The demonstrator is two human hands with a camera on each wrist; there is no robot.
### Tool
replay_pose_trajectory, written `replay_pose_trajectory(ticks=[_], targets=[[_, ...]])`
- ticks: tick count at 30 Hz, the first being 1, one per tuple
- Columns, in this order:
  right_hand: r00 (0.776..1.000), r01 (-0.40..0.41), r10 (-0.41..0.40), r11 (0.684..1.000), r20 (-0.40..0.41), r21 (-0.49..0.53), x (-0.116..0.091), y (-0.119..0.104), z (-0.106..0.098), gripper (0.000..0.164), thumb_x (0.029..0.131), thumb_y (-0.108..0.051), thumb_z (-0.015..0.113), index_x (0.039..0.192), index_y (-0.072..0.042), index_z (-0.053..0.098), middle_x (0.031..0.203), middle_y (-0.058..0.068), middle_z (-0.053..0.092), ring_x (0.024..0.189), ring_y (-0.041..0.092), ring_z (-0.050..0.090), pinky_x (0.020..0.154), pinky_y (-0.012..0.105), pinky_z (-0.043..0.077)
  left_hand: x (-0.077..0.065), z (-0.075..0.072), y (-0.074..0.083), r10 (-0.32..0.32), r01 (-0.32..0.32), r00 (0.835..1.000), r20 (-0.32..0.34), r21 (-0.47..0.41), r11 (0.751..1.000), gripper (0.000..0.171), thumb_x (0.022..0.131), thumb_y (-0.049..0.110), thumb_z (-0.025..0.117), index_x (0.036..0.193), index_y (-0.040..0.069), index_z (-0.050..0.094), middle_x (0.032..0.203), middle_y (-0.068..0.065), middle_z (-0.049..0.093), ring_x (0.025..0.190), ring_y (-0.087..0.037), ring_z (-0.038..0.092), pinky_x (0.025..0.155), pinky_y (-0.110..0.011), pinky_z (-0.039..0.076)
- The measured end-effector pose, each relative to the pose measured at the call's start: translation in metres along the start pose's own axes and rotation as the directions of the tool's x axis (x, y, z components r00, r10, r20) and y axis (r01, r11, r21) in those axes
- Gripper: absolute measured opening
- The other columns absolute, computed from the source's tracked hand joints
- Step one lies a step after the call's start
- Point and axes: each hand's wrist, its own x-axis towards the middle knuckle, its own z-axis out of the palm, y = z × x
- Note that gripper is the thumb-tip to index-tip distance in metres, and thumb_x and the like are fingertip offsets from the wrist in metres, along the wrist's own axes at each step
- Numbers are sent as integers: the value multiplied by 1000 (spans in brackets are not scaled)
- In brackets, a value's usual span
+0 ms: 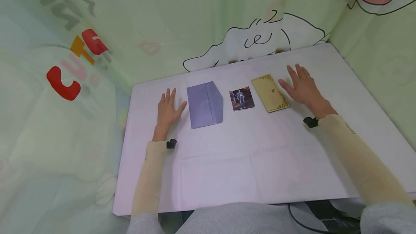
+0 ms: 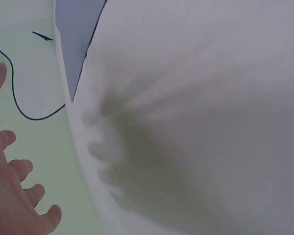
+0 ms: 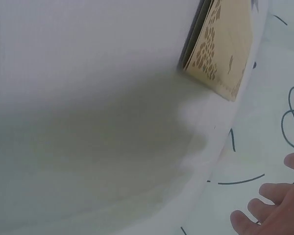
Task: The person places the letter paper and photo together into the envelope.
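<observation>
A purple-blue envelope (image 1: 200,105) lies on the table with its pointed flap spread toward the right. My left hand (image 1: 167,110) hovers just left of it, fingers spread and nothing held; in the left wrist view the hand (image 2: 14,191) casts a shadow on the cloth. Right of the envelope lies a small photo (image 1: 242,98) of a person standing. Beyond it is a yellow folded card (image 1: 269,93) with a brown floral border; its layered edge shows in the right wrist view. Close to the card's right side, my right hand (image 1: 303,89) is held with fingers apart, holding nothing.
A white cloth with fold creases covers the table (image 1: 214,176). Pale green curtains (image 1: 169,21) with printed drawings and letters hang behind and at both sides. A black cable (image 1: 292,216) runs below the front edge, near the person's grey clothing.
</observation>
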Motion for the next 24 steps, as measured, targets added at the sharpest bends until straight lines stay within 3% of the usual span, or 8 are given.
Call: replay_pose_trajectory(ticks=[13, 24], targets=[[999, 39, -39, 999, 5, -1, 5, -17, 11, 86, 101, -67, 28, 162, -13, -2, 168, 20, -13, 154, 46, -9, 119, 70, 4, 1, 4, 16, 23, -24, 999, 31, 2, 1000, 82, 97, 62, 47, 162, 22, 18, 170, -13, 10, 156, -41, 11, 122, -61, 17], [999, 47, -47, 999, 26, -20, 6, -36, 21, 92, 98, -74, 24, 162, -13, -1, 168, 21, -12, 154, 46, -7, 118, 70, 6, 2, 14, 25, 50, -51, 997, 52, 18, 999, 82, 97, 63, 47, 162, 23, 16, 170, -12, 9, 155, -42, 12, 121, -62, 17]])
